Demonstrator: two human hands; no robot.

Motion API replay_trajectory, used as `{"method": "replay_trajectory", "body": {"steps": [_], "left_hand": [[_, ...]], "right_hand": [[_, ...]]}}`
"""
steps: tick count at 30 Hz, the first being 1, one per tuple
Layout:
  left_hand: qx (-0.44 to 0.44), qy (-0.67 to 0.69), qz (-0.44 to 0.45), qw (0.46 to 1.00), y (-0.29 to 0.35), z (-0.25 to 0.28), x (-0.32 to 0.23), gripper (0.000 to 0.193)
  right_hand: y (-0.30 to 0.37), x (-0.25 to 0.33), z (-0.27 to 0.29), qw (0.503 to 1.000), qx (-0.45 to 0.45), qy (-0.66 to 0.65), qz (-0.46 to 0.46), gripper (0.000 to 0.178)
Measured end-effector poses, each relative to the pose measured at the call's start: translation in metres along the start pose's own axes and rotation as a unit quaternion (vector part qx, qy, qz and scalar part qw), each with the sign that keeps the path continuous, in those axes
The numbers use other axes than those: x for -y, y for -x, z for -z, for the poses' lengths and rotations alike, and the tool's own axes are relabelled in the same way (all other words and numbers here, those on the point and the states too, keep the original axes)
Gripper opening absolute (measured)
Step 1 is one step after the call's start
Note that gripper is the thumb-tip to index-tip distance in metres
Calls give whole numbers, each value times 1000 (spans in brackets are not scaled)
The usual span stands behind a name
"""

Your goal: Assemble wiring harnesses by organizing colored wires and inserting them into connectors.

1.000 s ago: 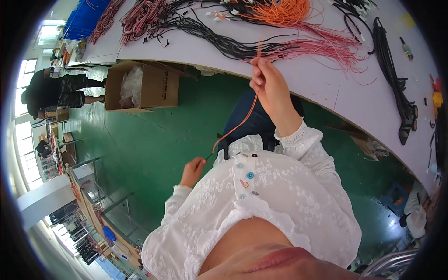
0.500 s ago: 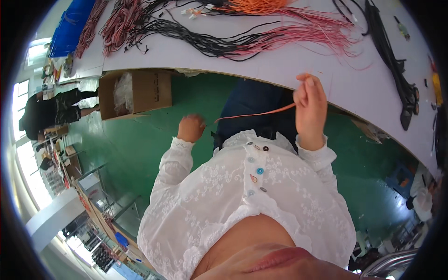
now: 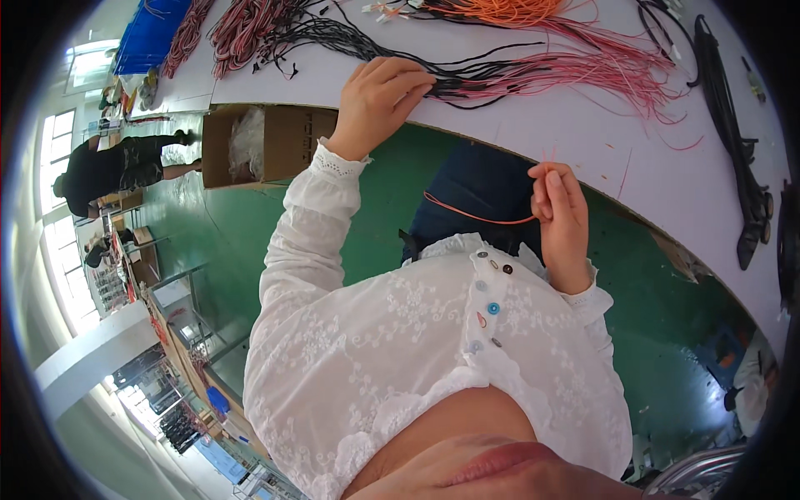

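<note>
My left hand (image 3: 379, 104) is over the near edge of the table, its bent fingers drawn together on the black wires (image 3: 450, 81) of a long black-and-red bundle. Its fingertips lie against the bundle, and which strands they hold is hard to make out. Closer to my body, my right hand (image 3: 562, 212) pinches a thin orange-red wire (image 3: 483, 218) between thumb and fingers. The wire's loose part curves left across my dark trousers, and short thin ends stick up above the fingertips.
Behind the bundle lie orange wires (image 3: 521, 10) and coiled red-and-black wires (image 3: 250, 42). Thick black cables (image 3: 733, 150) lie on the table's right. An open cardboard box (image 3: 296, 146) stands on the floor at left, with a person (image 3: 108, 171) beyond it. A blue bin (image 3: 150, 37) is far left.
My left hand has moved up and right from beside the wire's end to the bundle. The wire's free end now hangs loose in a curve; my right hand still pinches it, slightly lower.
</note>
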State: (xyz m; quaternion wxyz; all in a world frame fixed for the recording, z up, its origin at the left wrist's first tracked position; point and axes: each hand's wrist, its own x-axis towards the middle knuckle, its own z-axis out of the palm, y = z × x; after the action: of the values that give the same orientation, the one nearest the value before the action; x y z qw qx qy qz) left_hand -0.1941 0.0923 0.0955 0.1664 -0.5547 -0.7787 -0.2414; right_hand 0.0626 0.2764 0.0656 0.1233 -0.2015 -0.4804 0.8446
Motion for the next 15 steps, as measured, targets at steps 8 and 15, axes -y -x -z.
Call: {"method": "replay_trajectory", "body": {"steps": [8, 15], "left_hand": [[-158, 80, 35, 984, -45, 8, -1, 15], [-88, 117, 116, 982, 18, -2, 6, 22]], "right_hand": [[-7, 1, -21, 999, 30, -28, 18, 23], [1, -3, -20, 999, 33, -4, 13, 23]]}}
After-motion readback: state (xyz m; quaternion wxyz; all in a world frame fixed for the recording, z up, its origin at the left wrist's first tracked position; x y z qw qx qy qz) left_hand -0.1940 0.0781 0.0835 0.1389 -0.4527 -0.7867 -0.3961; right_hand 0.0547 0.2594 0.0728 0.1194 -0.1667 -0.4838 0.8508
